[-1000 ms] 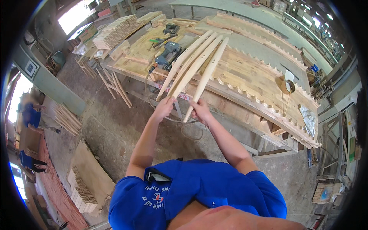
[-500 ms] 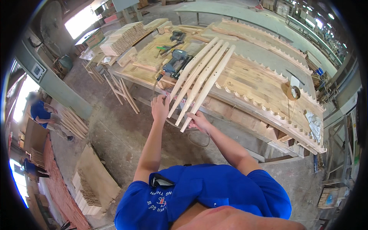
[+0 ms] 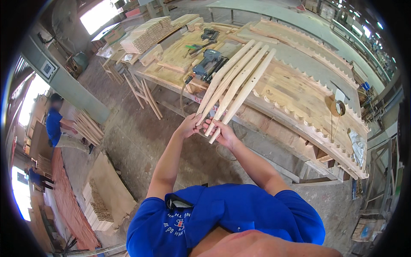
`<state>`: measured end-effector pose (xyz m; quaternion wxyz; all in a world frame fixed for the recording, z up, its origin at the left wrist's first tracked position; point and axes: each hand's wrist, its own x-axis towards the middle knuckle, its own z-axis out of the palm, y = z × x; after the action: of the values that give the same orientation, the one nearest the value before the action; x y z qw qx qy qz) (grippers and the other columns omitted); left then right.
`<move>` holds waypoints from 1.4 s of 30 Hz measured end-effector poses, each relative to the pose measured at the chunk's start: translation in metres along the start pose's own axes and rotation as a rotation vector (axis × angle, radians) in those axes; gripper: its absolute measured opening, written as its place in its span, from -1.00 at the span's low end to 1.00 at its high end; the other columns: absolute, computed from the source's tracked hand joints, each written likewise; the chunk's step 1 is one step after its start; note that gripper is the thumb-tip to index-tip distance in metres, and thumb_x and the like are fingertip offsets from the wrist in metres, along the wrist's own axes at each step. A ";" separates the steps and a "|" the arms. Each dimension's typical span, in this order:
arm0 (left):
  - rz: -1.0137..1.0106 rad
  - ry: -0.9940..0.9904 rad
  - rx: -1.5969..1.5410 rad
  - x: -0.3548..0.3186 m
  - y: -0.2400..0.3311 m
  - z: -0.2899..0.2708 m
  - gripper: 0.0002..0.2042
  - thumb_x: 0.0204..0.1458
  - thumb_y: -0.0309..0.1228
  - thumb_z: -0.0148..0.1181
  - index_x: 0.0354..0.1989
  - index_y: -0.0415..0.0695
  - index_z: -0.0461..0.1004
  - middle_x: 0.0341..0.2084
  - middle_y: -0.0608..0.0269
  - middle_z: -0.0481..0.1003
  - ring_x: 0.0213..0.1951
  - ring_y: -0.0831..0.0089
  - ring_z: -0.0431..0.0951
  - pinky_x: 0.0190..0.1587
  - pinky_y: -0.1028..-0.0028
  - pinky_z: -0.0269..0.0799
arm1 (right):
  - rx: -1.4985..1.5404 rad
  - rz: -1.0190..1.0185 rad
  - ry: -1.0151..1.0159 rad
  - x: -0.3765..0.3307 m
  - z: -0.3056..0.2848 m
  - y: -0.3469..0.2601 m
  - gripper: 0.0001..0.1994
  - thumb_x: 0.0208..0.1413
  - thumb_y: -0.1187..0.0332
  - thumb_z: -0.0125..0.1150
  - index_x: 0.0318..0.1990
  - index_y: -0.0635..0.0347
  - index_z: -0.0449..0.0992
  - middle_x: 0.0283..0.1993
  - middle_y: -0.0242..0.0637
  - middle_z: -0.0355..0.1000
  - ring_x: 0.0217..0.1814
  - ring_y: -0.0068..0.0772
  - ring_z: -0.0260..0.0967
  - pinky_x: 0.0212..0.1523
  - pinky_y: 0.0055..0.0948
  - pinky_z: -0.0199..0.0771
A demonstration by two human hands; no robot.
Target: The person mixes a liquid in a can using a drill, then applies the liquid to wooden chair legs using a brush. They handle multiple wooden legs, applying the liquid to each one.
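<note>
Above the workbench (image 3: 299, 92), pale tapered wooden legs (image 3: 233, 83), fanned out

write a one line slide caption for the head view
Both hands, left hand and right hand, grip the lower ends of four tapered wooden legs fanned out above a cluttered workbench.

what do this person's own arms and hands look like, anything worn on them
Both forearms are bare, with no gloves, watch or rings visible on the left hand or right hand. Short sleeves of a bright blue shirt end above the elbows.
</note>
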<state>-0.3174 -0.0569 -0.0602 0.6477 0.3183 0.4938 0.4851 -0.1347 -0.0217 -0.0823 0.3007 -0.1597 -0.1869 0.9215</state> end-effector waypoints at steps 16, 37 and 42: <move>0.121 0.381 -0.169 -0.084 -0.047 -0.031 -0.57 0.15 -0.02 -0.06 0.00 -0.10 0.25 -0.26 0.25 0.46 -0.38 0.49 0.51 -0.32 0.47 0.47 | -0.184 0.151 0.018 -0.026 -0.002 0.017 -0.59 0.21 0.09 -0.05 -0.04 0.29 0.38 -0.10 -0.18 0.45 -0.01 -0.26 0.41 -0.05 -0.30 0.47; -0.096 2.442 -0.421 -0.463 -0.422 0.331 -0.75 0.11 -0.24 -0.06 -0.29 -0.14 0.46 -0.48 0.25 0.53 -0.60 0.49 0.50 -0.50 0.44 0.43 | -1.092 1.135 -0.325 -0.160 -0.131 0.056 -0.61 0.17 0.21 0.05 0.10 0.18 0.28 -0.04 -0.20 0.40 -0.12 -0.22 0.45 -0.19 -0.27 0.48; -0.090 3.308 -0.071 -0.585 -0.431 0.495 -0.72 0.12 -0.28 -0.04 -0.39 -0.29 0.41 -0.50 0.10 0.48 -0.42 0.30 0.43 -0.23 0.37 0.34 | -1.233 1.220 -0.520 -0.187 -0.138 0.087 -0.65 0.16 0.24 0.09 0.05 0.17 0.32 -0.11 -0.23 0.43 -0.21 -0.31 0.46 -0.30 -0.40 0.49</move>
<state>0.2629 -0.7163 -0.0979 0.5262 0.5372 -0.6018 -0.2692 0.0223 -0.1669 -0.2078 -0.4304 -0.1506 -0.5925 0.6641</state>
